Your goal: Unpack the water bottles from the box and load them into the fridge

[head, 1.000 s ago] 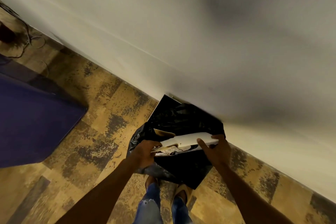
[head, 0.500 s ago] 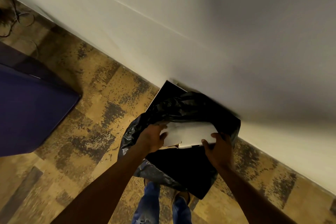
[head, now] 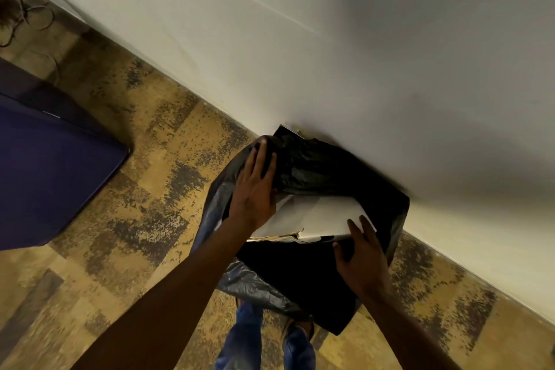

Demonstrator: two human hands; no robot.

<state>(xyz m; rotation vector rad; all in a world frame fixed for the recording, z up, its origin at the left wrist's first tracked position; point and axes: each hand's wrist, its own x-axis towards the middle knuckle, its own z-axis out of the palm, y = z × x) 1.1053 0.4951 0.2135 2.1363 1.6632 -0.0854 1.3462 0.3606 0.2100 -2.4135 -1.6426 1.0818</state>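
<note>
Cardboard box (head: 324, 216), flattened and white, lies in a black bin bag (head: 312, 171) at lower centre; left hand (head: 255, 189) presses flat on it, right hand (head: 360, 258) steadies its edge with fingers extended.

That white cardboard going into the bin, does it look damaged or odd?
Yes. The white cardboard is flattened and its near edge is torn and ragged. It sits askew across the black bin bag, not fully inside, with the left hand and right hand on it.
</note>
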